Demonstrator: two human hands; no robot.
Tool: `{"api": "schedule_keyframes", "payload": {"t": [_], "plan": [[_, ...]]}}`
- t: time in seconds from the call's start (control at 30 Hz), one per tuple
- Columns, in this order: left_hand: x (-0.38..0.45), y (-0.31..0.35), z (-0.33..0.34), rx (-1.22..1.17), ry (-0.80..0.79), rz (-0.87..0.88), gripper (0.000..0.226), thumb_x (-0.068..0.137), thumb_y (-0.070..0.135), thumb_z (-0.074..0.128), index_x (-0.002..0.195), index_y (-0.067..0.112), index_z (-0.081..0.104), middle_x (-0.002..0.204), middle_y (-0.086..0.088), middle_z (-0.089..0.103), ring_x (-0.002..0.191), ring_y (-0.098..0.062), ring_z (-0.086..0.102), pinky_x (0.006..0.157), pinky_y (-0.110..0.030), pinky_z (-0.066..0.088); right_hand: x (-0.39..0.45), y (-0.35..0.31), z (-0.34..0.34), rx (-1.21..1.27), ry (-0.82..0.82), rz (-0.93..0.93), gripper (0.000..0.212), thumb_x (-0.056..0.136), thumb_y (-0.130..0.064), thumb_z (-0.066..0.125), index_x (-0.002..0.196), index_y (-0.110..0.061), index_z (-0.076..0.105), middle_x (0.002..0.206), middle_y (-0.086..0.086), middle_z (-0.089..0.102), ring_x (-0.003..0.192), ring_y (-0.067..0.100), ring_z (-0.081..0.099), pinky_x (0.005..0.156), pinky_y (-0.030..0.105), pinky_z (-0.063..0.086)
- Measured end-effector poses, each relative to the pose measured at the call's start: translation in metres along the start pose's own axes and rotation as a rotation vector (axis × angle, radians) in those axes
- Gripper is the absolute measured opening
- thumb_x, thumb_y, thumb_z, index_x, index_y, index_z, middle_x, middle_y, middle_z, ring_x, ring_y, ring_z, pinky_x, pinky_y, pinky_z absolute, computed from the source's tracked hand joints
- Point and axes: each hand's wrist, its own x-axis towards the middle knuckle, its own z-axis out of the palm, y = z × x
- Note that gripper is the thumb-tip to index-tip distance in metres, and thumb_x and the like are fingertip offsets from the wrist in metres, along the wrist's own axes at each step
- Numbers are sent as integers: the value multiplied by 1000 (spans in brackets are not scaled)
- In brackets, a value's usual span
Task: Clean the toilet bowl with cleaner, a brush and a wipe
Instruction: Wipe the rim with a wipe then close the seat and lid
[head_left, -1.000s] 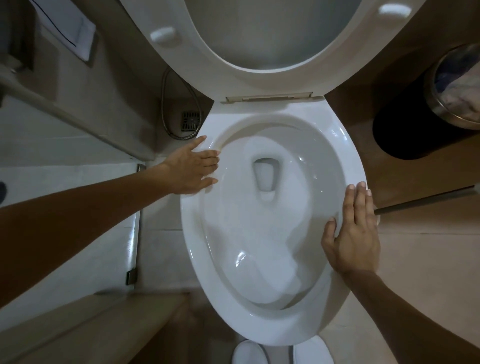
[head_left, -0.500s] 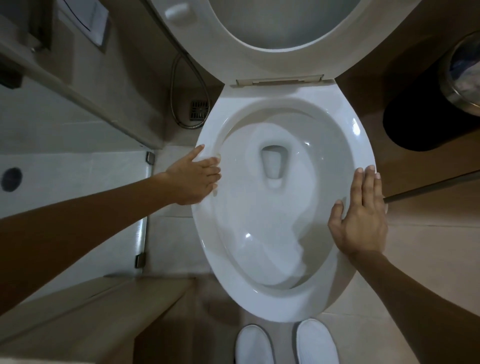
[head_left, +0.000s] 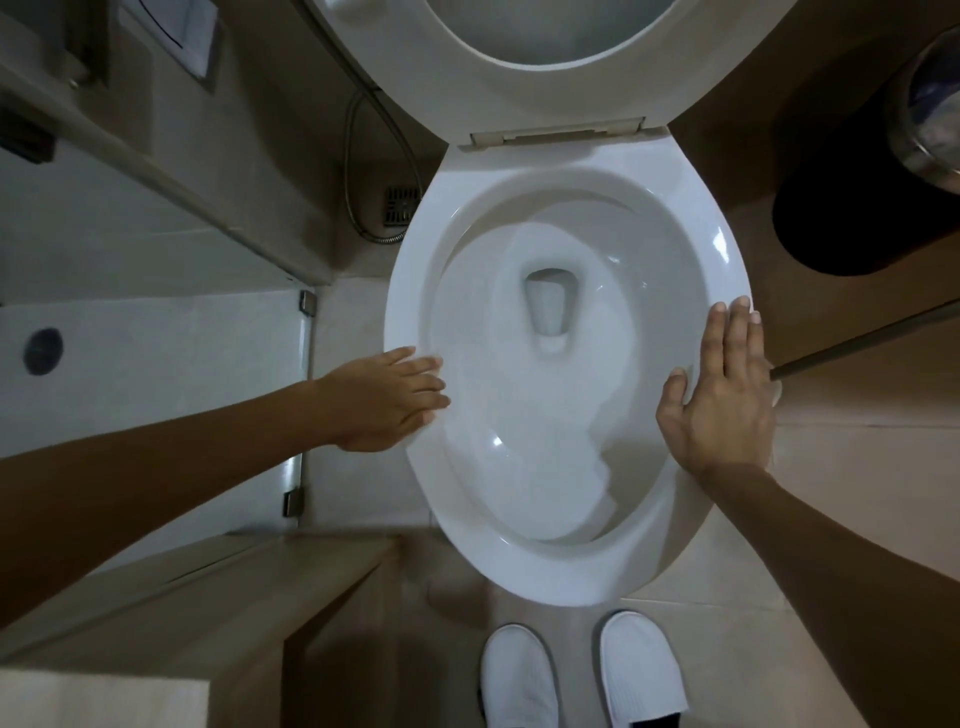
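A white toilet bowl fills the middle of the view, its seat and lid raised at the top. Water stands in the bowl around the drain. My left hand rests flat on the left rim, fingers straight and pointing right. My right hand lies flat on the right rim, fingers straight and pointing away from me. Neither hand holds anything. No cleaner, brush or wipe shows.
A metal hose and a floor drain lie left of the toilet. A glass shower partition stands at the left. A dark bin sits at the right. My white slippers are below the bowl.
The view has drawn back, so the toilet sits higher and my slippers show. My left hand has slid nearer along the left rim. My right hand stays flat on the right rim.
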Motion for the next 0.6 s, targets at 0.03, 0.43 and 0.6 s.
{"api": "schedule_keyframes", "payload": {"t": [0.03,0.43,0.6], "plan": [[1,0,0,-22,12,26,82,96,40,-14,129,18,58,130,-4,59,131,-25,45,109,-40,33,0,0,0,2,2,2,73,88,-31,32,154,-8,10,161,10,5,149,23,5,115,47,25],[-3,18,8,-238,42,-21,66,96,42,2,144,14,39,148,-4,41,144,-19,22,116,-29,9,-1,0,-1,8,-2,-11,72,89,-30,32,154,-8,8,162,9,2,149,22,2,118,43,19],[0,8,6,-175,70,-2,89,90,47,-21,136,18,49,139,-3,51,138,-20,35,115,-35,18,-1,0,1,13,8,-8,72,90,-29,33,154,-8,8,162,10,3,149,22,2,118,43,19]]}}
